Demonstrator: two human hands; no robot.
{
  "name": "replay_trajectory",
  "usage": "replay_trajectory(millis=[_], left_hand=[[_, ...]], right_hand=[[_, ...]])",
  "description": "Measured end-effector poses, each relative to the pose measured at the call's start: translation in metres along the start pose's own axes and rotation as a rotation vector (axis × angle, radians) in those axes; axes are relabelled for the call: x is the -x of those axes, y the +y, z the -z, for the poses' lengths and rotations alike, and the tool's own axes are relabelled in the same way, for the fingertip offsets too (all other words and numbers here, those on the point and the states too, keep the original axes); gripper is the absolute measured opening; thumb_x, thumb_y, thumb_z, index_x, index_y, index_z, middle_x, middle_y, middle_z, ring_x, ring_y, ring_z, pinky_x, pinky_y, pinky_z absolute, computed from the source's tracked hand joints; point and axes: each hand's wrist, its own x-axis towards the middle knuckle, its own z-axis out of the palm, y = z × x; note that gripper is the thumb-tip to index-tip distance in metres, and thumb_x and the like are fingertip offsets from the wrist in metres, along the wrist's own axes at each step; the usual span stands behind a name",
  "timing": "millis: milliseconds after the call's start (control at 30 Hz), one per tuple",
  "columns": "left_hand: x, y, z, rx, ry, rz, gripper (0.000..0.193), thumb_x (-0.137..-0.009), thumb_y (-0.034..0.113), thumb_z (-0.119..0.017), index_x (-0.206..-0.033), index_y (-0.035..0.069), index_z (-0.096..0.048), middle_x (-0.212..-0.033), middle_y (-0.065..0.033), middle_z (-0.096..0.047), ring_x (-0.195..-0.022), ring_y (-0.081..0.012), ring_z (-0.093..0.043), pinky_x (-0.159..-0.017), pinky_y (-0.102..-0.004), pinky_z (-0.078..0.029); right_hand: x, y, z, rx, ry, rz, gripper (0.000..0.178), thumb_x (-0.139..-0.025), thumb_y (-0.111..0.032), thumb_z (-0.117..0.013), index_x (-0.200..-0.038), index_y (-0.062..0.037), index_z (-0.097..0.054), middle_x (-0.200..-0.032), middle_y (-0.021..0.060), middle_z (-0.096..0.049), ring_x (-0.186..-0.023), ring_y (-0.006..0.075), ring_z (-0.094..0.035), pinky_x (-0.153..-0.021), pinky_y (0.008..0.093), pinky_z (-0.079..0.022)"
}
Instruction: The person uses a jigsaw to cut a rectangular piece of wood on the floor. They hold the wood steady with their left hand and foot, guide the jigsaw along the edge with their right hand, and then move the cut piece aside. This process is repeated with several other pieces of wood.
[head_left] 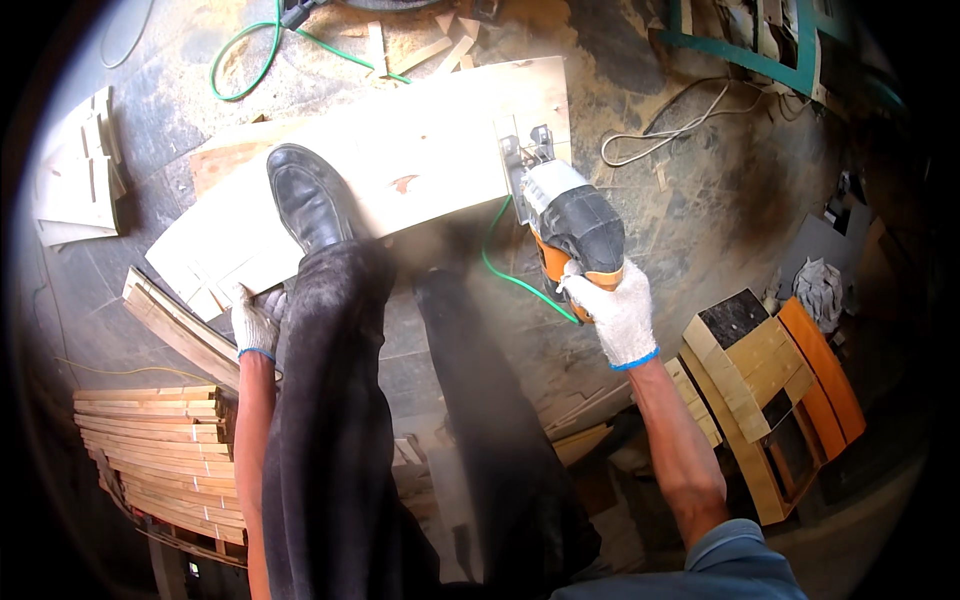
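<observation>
In a white knitted glove with a blue cuff, my right hand (612,308) is wrapped round the rear of an orange and black jigsaw (580,222). The jigsaw's metal base rests at the right end of a pale, curved wooden board (440,150); its blade is hidden. A green cord runs from the tool under the board. At the board's lower left corner, my left hand (258,322), also gloved, grips the edge, its fingers partly hidden. My black shoe (308,198) presses on the board's left half. Pencil lines mark the board near my left hand.
A curved wooden strip (180,325) lies beside my left hand. Stacked curved slats (160,450) stand lower left, cut pieces (80,180) farther left. A pale cable (660,133), a teal frame (740,60) and sawdust lie beyond the jigsaw. Wooden box-like pieces (760,370) stand right of my forearm.
</observation>
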Motion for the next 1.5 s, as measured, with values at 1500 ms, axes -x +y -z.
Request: replay_trajectory(millis=[1500], left_hand=[[-0.013, -0.017, 0.009, 0.201, -0.038, -0.023, 0.058, -0.105, 0.047, -0.056, -0.149, 0.012, -0.042, -0.144, -0.0160, -0.055, -0.127, -0.0374, -0.060, -0.103, -0.0527, -0.053]], right_hand=[[-0.046, -0.003, -0.004, 0.156, -0.014, 0.000, 0.020, -0.086, -0.011, -0.080, -0.100, -0.0005, -0.071, -0.084, -0.0009, -0.070, -0.074, 0.0054, -0.060, -0.065, 0.0260, -0.048]])
